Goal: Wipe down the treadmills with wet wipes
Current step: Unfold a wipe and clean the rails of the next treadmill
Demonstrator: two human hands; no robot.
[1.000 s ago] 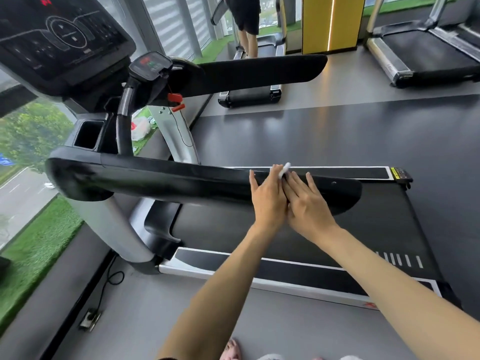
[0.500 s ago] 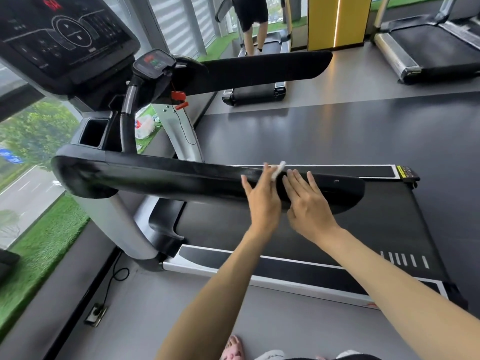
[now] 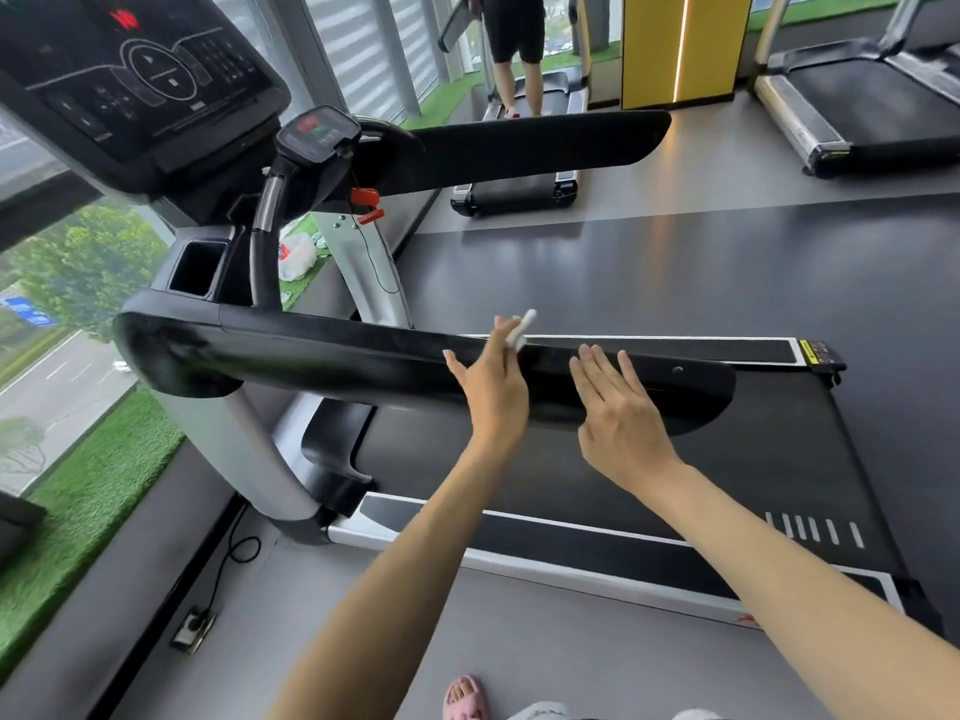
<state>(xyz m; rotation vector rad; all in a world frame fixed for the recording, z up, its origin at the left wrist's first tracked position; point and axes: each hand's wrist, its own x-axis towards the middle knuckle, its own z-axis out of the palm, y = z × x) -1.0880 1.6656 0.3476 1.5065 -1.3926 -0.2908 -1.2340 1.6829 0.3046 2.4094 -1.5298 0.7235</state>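
Gym room: grey floor (image 3: 675, 262), a window (image 3: 62, 314) on the left with a strip of green turf (image 3: 78, 511) beneath it. A treadmill (image 3: 769, 459) is viewed from its side, and a person (image 3: 511, 39) is seen on another one further back.

The wipe (image 3: 522, 330) is held at the fingertips of the left hand (image 3: 491, 392), right at the top edge of the near black handrail (image 3: 337, 356). It appears to be nipped between straight fingers, with the thumb spread wide. How much of the wipe is touching the rail cannot be told. This hold is judged to keep the folded wipe flat for sliding along the rail towards the console (image 3: 140, 70).

The right hand (image 3: 621, 413) is laid on the same rail, just beside the left. Its fingers are straight, close together and holding nothing. It is probably placed there to steady the reach.

Containers: a cup holder (image 3: 195, 270) is set at the front end of the rail, and only a dark recess is seen, so its contents cannot be told. A plastic bag (image 3: 297, 257) is lying on the turf behind the upright, with something red showing at its side.

Step in hand: wiping the near handrail. Most of the rail's length towards the console is judged to be left to do.
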